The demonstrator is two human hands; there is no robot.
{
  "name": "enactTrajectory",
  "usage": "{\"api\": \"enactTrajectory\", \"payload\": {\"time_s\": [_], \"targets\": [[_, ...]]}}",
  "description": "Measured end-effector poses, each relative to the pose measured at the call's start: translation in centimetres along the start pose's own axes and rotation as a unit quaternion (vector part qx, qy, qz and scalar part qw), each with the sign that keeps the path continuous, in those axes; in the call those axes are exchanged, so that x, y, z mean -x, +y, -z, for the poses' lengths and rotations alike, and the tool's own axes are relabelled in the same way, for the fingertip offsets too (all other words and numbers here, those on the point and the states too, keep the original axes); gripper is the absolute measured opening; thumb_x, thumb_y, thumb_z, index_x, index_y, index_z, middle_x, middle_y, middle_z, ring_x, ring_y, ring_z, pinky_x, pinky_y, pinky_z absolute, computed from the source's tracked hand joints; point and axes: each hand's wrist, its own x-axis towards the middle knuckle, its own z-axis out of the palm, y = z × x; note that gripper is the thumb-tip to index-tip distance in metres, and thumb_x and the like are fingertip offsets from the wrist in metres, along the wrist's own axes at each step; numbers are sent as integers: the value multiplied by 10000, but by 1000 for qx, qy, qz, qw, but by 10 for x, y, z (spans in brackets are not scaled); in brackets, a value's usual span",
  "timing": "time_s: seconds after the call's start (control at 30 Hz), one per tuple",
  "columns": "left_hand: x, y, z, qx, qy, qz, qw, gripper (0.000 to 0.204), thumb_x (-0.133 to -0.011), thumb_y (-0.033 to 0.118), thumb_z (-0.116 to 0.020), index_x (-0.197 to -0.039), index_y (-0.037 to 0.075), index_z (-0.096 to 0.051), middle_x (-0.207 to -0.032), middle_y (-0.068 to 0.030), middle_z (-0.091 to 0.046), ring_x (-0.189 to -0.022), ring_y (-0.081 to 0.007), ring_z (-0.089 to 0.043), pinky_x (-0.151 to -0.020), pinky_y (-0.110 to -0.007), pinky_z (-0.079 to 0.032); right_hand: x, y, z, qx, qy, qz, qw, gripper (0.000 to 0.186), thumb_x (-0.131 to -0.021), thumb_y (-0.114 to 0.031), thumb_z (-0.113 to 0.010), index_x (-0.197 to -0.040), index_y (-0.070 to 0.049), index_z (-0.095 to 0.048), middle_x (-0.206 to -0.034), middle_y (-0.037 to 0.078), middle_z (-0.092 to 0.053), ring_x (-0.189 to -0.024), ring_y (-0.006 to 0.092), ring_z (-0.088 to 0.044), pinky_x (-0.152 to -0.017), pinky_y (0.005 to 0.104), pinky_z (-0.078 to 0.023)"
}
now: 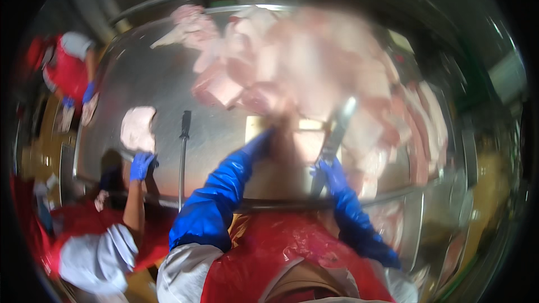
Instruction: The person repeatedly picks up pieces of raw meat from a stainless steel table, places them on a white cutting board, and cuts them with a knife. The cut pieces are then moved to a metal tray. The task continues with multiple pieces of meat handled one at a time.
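My right hand (332, 174), in a blue glove, is closed round the handle of a knife (337, 132), its broad blade pointing up and away from me. My left hand (260, 145), also blue-gloved, reaches to a blurred reddish piece of meat (289, 143) over a pale cutting board (254, 125). Motion smears the left fingers, so their grip cannot be made out. Just left of the knife, a pale cut of meat (309, 146) rests on the board. Beyond both hands rises a large heap of pink, fatty meat (314, 62).
A sharpening steel (183, 151) with a black handle lies on the metal table (129, 73) to my left. Beyond it, a co-worker's gloved hand (141, 165) touches a flat pale piece of meat (138, 128). Another person (70, 70) works at the far left. Long slabs (421, 129) lie at right.
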Motion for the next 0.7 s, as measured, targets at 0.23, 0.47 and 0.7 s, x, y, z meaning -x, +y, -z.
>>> {"api": "enactTrajectory", "payload": {"time_s": [0.23, 0.47, 0.7], "targets": [[-37, -58, -112, 87, -68, -184, 977, 297, -1016, 287, -505, -1065, 40, -664, -945, -72, -705, -799, -186, -669, -748, -337, -562, 41, -42, 77, 30, 15, 122, 992, 286, -979, -57, -611, -1241, -35, -499, -1042, 96, -596, -886, 206, -627, -880, 469, -598], [-77, -14, -279, -322, -104, -380, 861, 594, -888, 251, -720, -1386, 37, -475, -1069, -74, -597, -936, -190, -587, -831, -302, -486, 40, -220, 129, 78, 122, 188, 971, 674, -811, -418, -818, -1263, 45, -630, -1274, 247, -618, -1194, 380, -581, -1077, 557, -453], [-163, -25, -287, -653, 273, -488, 511, 1019, -753, 451, -764, -1539, 35, -265, -1234, -258, -575, -1058, -469, -591, -918, -550, -465, -82, -311, 242, 451, -99, 450, 764, 539, -954, -250, -680, -1366, 31, -473, -1319, 201, -558, -1093, 294, -627, -939, 426, -545]]}}
